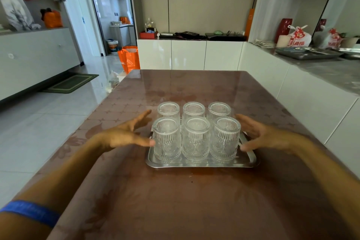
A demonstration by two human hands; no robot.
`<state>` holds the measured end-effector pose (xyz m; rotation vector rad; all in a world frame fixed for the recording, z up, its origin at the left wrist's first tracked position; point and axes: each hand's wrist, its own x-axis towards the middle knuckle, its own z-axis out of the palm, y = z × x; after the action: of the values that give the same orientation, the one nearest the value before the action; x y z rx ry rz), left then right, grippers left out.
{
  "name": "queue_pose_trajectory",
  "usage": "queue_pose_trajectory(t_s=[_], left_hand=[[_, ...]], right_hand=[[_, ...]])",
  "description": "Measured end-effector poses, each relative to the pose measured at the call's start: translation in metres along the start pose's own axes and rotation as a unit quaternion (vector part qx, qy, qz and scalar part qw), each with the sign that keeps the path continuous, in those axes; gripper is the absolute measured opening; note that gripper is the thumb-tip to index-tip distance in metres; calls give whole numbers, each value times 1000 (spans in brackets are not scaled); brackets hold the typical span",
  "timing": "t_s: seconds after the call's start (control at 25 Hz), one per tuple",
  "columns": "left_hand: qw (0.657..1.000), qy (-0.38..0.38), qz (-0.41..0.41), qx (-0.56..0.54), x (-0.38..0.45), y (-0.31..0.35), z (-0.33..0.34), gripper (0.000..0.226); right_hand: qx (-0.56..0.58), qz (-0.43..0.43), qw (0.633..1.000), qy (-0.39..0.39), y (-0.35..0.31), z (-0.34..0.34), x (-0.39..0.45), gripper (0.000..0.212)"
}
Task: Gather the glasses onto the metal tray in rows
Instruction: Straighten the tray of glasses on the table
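Several clear ribbed glasses stand upside down in two rows of three on the metal tray [196, 164], which lies on the brown table. The near row runs from the left glass [166, 139] through the middle glass [195, 139] to the right glass [225, 138]; the far row [193, 110] stands just behind. My left hand [124, 136] is open at the tray's left side, its thumb tip touching the near left glass. On the other side my right hand [261, 134] is open, its thumb near the tray's right rim.
The brown table [194, 200] stretches toward me and beyond the tray. A grey counter on the right carries metal trays [307, 53], a plastic bag and a red vase. An orange bag [129, 58] stands on the floor past the table's far left corner.
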<state>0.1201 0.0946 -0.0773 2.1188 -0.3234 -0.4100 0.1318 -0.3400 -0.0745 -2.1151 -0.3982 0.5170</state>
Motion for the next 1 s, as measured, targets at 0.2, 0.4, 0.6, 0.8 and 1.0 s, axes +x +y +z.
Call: queue_pose_trajectory(t_s=[0.2, 0.4, 0.6, 0.8, 1.0], left_hand=[[918, 236, 56, -312, 16, 15, 29, 67], [883, 202, 6, -423, 36, 31, 78, 64], [882, 205, 26, -423, 38, 29, 77, 63], [926, 289, 43, -239, 31, 36, 47, 75], [971, 206, 104, 53, 51, 101, 2, 72]], right_hand=[[411, -49, 848, 330, -31, 27, 16, 56], [411, 59, 852, 320, -46, 82, 39, 59], [421, 42, 847, 322, -45, 84, 40, 58], [270, -89, 776, 563, -45, 82, 11, 34], [94, -226, 942, 227, -49, 127, -23, 51]])
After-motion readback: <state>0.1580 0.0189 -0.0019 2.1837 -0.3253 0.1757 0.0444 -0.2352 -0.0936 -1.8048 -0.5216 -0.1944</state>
